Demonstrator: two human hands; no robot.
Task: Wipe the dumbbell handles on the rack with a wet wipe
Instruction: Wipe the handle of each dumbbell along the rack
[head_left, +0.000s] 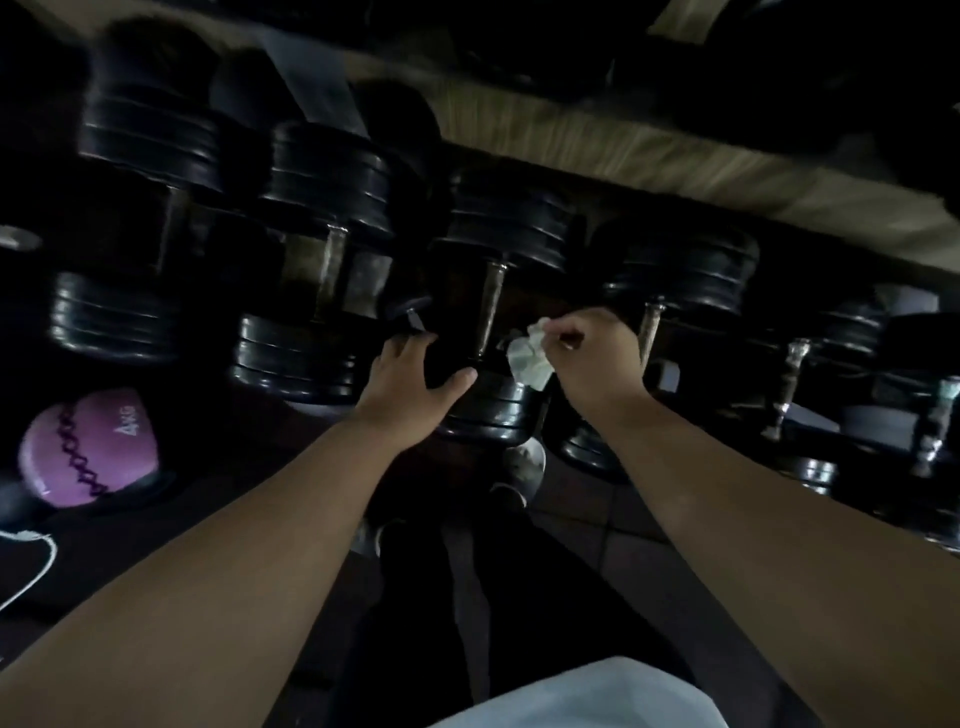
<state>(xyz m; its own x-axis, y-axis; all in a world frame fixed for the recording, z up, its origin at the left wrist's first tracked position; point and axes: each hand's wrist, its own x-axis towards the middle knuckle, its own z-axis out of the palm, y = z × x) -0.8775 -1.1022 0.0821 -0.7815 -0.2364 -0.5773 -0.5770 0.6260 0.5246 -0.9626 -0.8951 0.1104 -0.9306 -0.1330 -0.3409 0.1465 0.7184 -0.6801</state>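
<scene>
Dim rack (623, 156); outstretched hands (410, 384) (587, 353), crumpled wipe (527, 358).

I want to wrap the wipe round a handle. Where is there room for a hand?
Room lies around the centre handle, between its far head and near head, and around the next handle to the right. Sideways the row is crowded. The left hand rests on that near head; the right hand pinches the wipe.

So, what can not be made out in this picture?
Head view only:
- Weight numbers on the dumbbells: too dark and blurred.
- Which handles are already wiped: too dark to show any trace.
- How wet the wet wipe in the right hand is: too small and dim.
- Ends of the rack: cut off by both edges.
</scene>
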